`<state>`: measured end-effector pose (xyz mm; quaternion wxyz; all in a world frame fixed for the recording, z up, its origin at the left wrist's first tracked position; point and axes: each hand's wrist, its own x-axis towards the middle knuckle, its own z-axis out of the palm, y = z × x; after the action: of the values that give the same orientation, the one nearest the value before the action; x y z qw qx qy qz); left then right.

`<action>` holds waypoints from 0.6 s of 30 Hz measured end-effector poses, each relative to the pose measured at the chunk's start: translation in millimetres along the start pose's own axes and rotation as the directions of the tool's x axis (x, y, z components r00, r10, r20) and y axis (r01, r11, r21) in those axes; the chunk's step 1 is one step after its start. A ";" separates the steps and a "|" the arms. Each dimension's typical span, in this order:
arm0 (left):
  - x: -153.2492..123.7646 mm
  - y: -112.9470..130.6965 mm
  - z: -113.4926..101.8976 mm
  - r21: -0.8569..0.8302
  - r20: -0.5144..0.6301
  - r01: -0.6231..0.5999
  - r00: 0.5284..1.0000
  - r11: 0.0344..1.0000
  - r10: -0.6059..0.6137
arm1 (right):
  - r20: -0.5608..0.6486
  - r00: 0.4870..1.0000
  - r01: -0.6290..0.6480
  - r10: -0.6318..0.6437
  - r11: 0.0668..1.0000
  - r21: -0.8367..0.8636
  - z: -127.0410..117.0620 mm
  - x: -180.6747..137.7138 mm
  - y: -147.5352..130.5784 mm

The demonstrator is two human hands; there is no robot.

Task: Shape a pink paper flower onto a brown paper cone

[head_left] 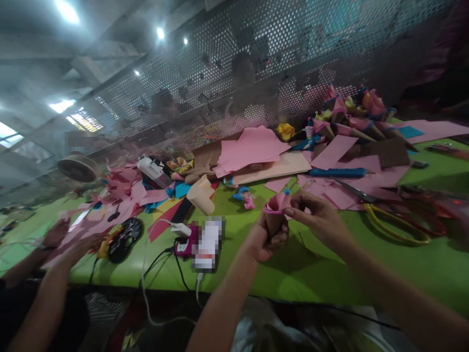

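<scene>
A small brown paper cone (273,222) with a pink lining and rim stands upright in my left hand (262,239), whose fingers wrap round its lower part. My right hand (317,215) pinches the pink paper at the cone's right edge, close to a small blue tip (287,192). Behind the cone, a blue and pink paper scrap (242,194) lies on the green table (242,276). Scissors with yellow handles (397,227) lie to the right of my right hand, blades over pink paper.
A phone (208,244) and a purple power adapter (186,242) with cables lie left of my hands. Pink sheets (252,146), a blue cutter (339,172) and several finished-looking cones (351,115) fill the back. At left, a co-worker's hand (82,249) rests near a tape dispenser (124,239).
</scene>
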<state>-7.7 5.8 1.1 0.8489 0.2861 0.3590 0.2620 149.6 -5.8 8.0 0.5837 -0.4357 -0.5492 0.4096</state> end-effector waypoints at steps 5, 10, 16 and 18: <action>1.5 0.1 0.5 -0.018 -0.002 -0.001 1.000 1.000 0.001 | 0.003 1.000 0.008 -0.008 1.000 0.004 -1.0 0.7 -0.5; 0.7 0.5 -0.1 -0.059 0.049 -0.006 0.999 0.998 0.009 | -0.021 1.000 0.020 -0.020 1.000 -0.007 -1.4 1.3 -0.2; 1.6 -1.9 -6.5 -0.036 0.115 0.015 0.993 0.999 -0.010 | 0.016 1.000 -0.005 0.005 1.000 0.030 -1.3 0.3 5.0; 1.9 -2.2 -8.2 -0.039 0.124 -0.009 0.992 0.999 0.014 | 0.038 0.999 -0.017 0.015 0.998 0.055 -2.4 0.3 6.1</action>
<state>-12.3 8.0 -6.0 0.8734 0.2877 0.2989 0.2552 152.0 -3.9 2.2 0.5817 -0.4162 -0.5450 0.4375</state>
